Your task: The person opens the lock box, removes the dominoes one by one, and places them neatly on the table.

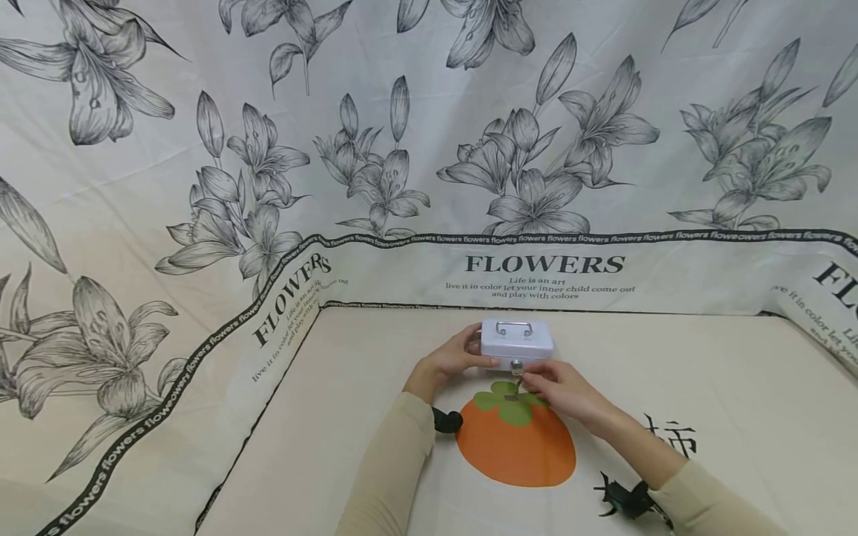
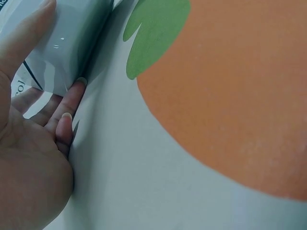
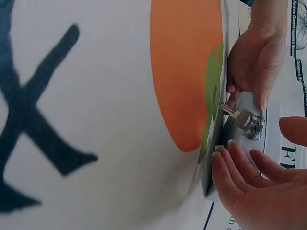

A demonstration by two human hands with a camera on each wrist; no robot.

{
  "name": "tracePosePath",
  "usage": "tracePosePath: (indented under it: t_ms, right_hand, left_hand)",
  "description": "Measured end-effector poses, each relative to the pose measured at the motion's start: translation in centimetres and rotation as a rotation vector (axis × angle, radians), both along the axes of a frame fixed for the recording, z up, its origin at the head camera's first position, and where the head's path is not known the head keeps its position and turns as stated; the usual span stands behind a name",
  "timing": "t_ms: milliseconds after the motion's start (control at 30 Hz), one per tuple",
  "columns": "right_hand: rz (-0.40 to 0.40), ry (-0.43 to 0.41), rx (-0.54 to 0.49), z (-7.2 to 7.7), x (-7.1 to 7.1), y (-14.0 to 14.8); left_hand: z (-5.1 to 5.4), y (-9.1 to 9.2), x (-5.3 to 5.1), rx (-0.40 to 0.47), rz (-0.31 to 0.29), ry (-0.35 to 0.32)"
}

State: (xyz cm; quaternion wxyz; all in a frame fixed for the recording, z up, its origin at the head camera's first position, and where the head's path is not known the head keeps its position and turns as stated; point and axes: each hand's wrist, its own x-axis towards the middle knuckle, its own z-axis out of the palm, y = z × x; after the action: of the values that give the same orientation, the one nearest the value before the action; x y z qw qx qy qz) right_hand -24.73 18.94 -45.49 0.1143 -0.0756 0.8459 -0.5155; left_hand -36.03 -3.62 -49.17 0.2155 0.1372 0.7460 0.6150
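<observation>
near the table's (image 1: 724, 357) far edge, left hand (image 1: 450, 359) clamped on white cash box (image 1: 516, 342); right hand's (image 1: 566, 388) fingers apart beside its keys (image 3: 243, 118).

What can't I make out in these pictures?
Head view: inside of the white box, covered by its lid.
Head view: part of the black character, behind the right forearm.
Left wrist view: rest of the white box, past the top edge.
Right wrist view: part of the right hand, past the right edge.

White box (image 1: 516, 345) — silver lock (image 1: 516, 365), orange fruit print (image 1: 516, 450), black-flowered white backdrop (image 1: 375, 45)
</observation>
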Motion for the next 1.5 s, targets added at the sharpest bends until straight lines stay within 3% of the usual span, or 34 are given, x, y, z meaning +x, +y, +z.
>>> tracePosePath:
  t_ms: [100,200,467,567,800,1133,1500]
  right_hand:
    - [-0.002,0.104,0.138,0.5,0.4,0.3]
    - [0.001,0.189,0.213,0.9,0.6,0.7]
    - [-0.029,0.423,0.297,1.0,-0.1,2.1]
    - [-0.031,0.461,0.29,1.0,-0.6,2.4]
    - [-0.002,0.432,0.246,0.9,-1.5,2.8]
    - [0.023,0.266,0.22,0.4,-3.4,3.2]
    - [0.073,0.168,0.181,0.0,-5.2,3.7]
  left_hand:
    - [0.0,-0.1,0.0,-0.005,-0.003,0.001]
    - [0.0,-0.1,0.0,-0.008,-0.006,0.007]
    - [0.2,-0.2,0.2,-0.007,-0.003,0.003]
    - [0.1,-0.3,0.2,-0.009,-0.007,0.009]
    - [0.1,-0.4,0.5,-0.013,-0.012,0.02]
    - [0.2,-0.4,0.5,-0.014,-0.011,0.016]
    - [0.3,-0.4,0.3,-0.035,-0.028,0.048]
